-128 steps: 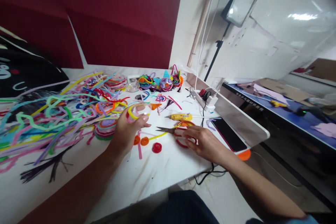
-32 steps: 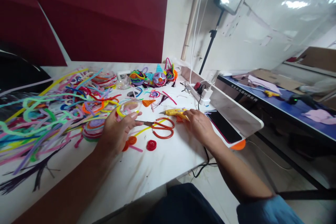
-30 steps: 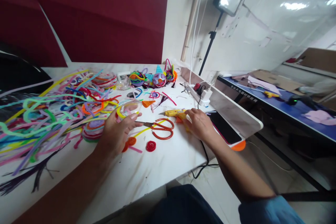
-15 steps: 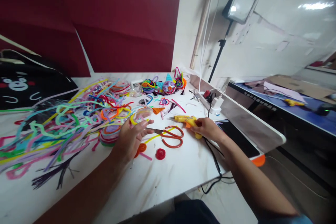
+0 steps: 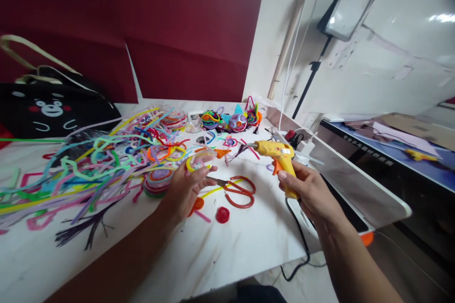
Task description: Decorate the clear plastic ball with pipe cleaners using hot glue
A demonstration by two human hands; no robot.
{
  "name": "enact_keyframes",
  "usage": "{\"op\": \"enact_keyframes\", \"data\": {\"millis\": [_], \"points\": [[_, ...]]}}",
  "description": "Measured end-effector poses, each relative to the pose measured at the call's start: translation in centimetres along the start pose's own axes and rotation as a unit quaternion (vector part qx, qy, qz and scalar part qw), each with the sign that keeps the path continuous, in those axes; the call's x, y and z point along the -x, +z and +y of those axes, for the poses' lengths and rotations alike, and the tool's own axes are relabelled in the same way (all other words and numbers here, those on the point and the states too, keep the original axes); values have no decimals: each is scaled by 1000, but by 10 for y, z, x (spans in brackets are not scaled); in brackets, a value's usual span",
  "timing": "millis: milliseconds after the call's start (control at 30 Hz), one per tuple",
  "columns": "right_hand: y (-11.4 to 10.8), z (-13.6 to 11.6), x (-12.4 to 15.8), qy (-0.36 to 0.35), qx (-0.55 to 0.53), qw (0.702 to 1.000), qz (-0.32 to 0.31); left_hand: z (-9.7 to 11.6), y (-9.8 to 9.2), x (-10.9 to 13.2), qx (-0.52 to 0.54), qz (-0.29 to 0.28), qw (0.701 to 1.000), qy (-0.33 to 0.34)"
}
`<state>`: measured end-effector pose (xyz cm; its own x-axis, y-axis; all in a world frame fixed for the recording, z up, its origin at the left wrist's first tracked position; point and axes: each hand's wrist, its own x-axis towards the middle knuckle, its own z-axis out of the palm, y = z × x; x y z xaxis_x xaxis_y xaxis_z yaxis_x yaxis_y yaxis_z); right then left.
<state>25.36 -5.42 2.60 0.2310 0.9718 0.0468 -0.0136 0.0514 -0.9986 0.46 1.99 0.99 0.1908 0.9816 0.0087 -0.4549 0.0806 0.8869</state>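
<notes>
My left hand (image 5: pixel 185 187) is closed around a clear rounded plastic piece (image 5: pixel 203 157) with yellow pipe cleaner along its edge; my fingers hide part of it. My right hand (image 5: pixel 311 189) grips a yellow hot glue gun (image 5: pixel 275 147) by its handle, raised over the table with the nozzle to the left. Between the hands lie orange-handled scissors (image 5: pixel 240 191), their blades reaching toward my left fingers. A red coiled disc (image 5: pixel 222 215) sits nearer me, and an orange coil (image 5: pixel 198 203) is beside my left hand.
Tangled pipe cleaners (image 5: pixel 106 161) cover the table's left side. Several decorated balls (image 5: pixel 237 122) stand at the back. A black bag (image 5: pixel 53 113) is at far left. The glue gun's black cord (image 5: pixel 302 241) hangs over the table's edge. A phone-like black panel (image 5: pixel 343 203) lies at right.
My right hand has lifted the glue gun off the table and turned its handle downward. My left hand keeps its hold on the plastic piece. The view has shifted slightly left.
</notes>
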Motion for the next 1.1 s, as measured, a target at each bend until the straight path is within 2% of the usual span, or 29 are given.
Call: {"op": "enact_keyframes", "data": {"millis": [267, 400, 567, 733, 967, 1100], "points": [[24, 1, 23, -5, 31, 999, -36, 1, 0, 3, -8, -46, 999, 1], [32, 1, 29, -32, 34, 998, -39, 1, 0, 4, -13, -64, 998, 8], [34, 5, 33, -84, 62, 994, -34, 0, 0, 4, -26, -68, 997, 12], [34, 9, 34, -128, 94, 986, -55, 0, 1, 4, -30, -73, 997, 10], [36, 11, 35, -138, 103, 985, -34, -1, 0, 5, -32, -64, 997, 11], [36, 10, 36, -141, 113, 983, -41, -1, 1, 5, -32, -63, 997, 12]]}}
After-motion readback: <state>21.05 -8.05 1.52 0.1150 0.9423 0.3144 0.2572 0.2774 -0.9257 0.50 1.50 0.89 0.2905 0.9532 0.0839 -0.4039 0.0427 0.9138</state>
